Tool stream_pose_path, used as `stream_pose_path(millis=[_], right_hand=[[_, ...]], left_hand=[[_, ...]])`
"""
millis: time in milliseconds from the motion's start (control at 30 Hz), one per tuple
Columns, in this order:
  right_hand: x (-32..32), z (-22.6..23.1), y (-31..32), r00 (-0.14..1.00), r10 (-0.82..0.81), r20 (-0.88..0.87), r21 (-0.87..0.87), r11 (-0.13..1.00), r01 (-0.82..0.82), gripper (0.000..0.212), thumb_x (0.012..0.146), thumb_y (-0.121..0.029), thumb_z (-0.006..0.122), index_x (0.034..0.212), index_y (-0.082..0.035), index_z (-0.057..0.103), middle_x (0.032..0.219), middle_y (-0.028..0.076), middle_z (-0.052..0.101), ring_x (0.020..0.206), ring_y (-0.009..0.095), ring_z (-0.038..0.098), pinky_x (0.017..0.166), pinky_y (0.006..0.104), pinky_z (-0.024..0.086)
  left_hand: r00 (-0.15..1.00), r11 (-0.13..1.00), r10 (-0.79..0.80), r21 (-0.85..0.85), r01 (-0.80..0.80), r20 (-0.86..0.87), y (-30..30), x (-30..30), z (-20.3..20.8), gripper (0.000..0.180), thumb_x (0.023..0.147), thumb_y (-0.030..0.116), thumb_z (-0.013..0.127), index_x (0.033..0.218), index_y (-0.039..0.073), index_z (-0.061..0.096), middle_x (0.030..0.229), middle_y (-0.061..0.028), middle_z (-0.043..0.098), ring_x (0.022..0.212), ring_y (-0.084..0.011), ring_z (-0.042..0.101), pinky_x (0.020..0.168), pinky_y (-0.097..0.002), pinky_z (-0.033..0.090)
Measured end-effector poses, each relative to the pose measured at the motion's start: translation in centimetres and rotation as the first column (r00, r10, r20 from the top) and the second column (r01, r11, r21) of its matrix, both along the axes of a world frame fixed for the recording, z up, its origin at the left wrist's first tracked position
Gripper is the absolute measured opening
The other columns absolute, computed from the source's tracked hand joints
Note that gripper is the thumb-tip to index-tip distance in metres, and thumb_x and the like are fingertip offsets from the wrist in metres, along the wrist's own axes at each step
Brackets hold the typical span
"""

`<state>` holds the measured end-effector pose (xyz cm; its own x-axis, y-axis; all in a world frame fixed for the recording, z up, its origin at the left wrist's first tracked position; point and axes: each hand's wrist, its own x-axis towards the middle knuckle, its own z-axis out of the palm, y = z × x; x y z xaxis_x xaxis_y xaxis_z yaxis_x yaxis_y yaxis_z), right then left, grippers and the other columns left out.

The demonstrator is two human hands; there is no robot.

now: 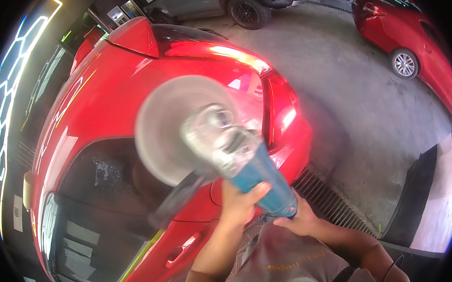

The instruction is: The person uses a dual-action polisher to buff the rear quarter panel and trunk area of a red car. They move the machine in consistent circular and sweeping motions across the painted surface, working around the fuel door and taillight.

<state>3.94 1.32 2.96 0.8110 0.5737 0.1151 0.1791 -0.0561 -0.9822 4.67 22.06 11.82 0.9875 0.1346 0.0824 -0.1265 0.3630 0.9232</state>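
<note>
A polisher [263,175] with a blue body and a silver gear head is held in both hands over a red car [110,86]. My left hand [239,201] is closed around the front part of the blue body, thumb on top. Around the rear end of the body, my right hand [302,217] is wrapped. The round whitish pad [159,129] is blurred and spans the car's rear panel and part of a dark side window [105,178]. Whether the pad touches the paint I cannot tell. From the head juts a black side handle [175,201], with neither hand on it.
A floor drain grate [326,197] runs close by on the right. Another red car [410,44] stands at the far right, and a grey pickup [229,3] at the back. Bright hexagon lights [9,101] line the left wall.
</note>
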Motion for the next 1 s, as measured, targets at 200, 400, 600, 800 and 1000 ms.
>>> stream_pose_path(millis=[200,400,600,800,1000], right_hand=[[2.2,-1.0,-2.6,0.925,-0.126,-0.358,0.154,0.969,0.192,0.088,0.088,-0.029,0.093,0.156,0.0,0.046,0.136,0.012,0.068,0.126,0.019,0.064,0.111,0.0397,0.051],[-0.5,-4.0,-2.3,0.907,-0.208,-0.365,0.03,0.972,0.234,0.076,0.089,-0.014,0.088,0.154,-0.001,0.05,0.134,0.014,0.072,0.123,0.021,0.07,0.109,0.0386,0.054],[-6.0,-7.2,-0.1,0.949,-0.226,-0.221,0.054,0.968,0.243,0.073,0.089,-0.014,0.087,0.152,-0.002,0.051,0.128,0.017,0.076,0.118,0.022,0.075,0.103,0.0387,0.058],[-12.9,-9.9,3.9,0.947,-0.152,-0.284,-0.011,0.988,0.156,0.083,0.085,-0.021,0.09,0.154,0.0,0.048,0.124,0.021,0.077,0.118,0.029,0.077,0.101,0.0406,0.059],[-9.5,-6.6,2.4,0.964,-0.2,-0.176,-0.088,0.978,0.187,0.082,0.086,-0.018,0.089,0.155,-0.002,0.048,0.127,0.02,0.076,0.119,0.027,0.076,0.103,0.0411,0.059]], left_hand=[[0.978,0.983,-0.16,-0.116,0.145,-0.134,-4.6,6.7,0.8,0.058,0.089,0.011,0.09,0.138,-0.001,0.06,0.123,-0.0086,0.069,0.109,-0.0183,0.069,0.094,-0.0391,0.059],[0.966,0.986,-0.166,-0.058,0.157,-0.198,-4.5,3.5,-3.7,0.068,0.085,0.006,0.091,0.143,-0.003,0.056,0.129,-0.0108,0.068,0.117,-0.0215,0.068,0.102,-0.0409,0.058],[0.939,0.979,-0.203,-0.037,0.2,-0.278,-1.7,-2.9,-6.2,0.077,0.082,0.004,0.092,0.149,0.0,0.053,0.136,-0.0115,0.064,0.125,-0.0241,0.065,0.107,-0.0445,0.056],[0.92,0.965,-0.236,0.037,0.26,-0.313,3.6,-11.0,-7.9,0.084,0.08,0.014,0.095,0.151,0.003,0.05,0.136,-0.0111,0.064,0.126,-0.0256,0.065,0.111,-0.0459,0.054],[0.936,0.975,-0.212,-0.002,0.22,-0.281,2.8,-8.3,-7.0,0.085,0.081,0.017,0.095,0.152,0.004,0.05,0.138,-0.0107,0.064,0.131,-0.0264,0.062,0.114,-0.0474,0.051]])
